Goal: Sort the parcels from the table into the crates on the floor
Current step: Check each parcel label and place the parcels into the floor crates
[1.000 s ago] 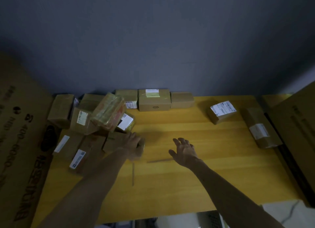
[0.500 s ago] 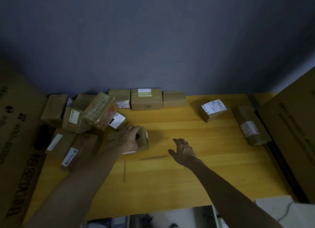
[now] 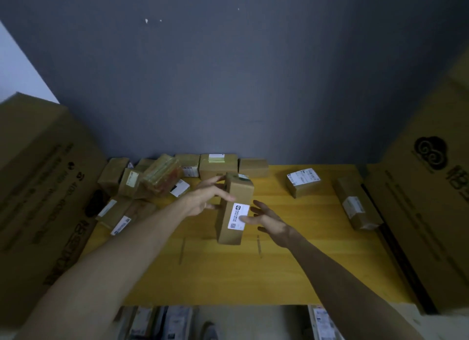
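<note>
A long brown parcel [image 3: 238, 189] with a white label [image 3: 238, 216] is held on end over the table [image 3: 279, 276]. The left hand [image 3: 206, 200] grips it, and the right hand [image 3: 270, 221] touches the label with straight fingers. A heap of parcels [image 3: 160, 177] lies left of it, a labelled box [image 3: 303, 182] right.

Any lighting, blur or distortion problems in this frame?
Head view: dim and underexposed, no glare; head view edges: the wide angle skews the left carton; head view centre: the held parcel is fairly sharp, but its label text is unreadable.
</note>
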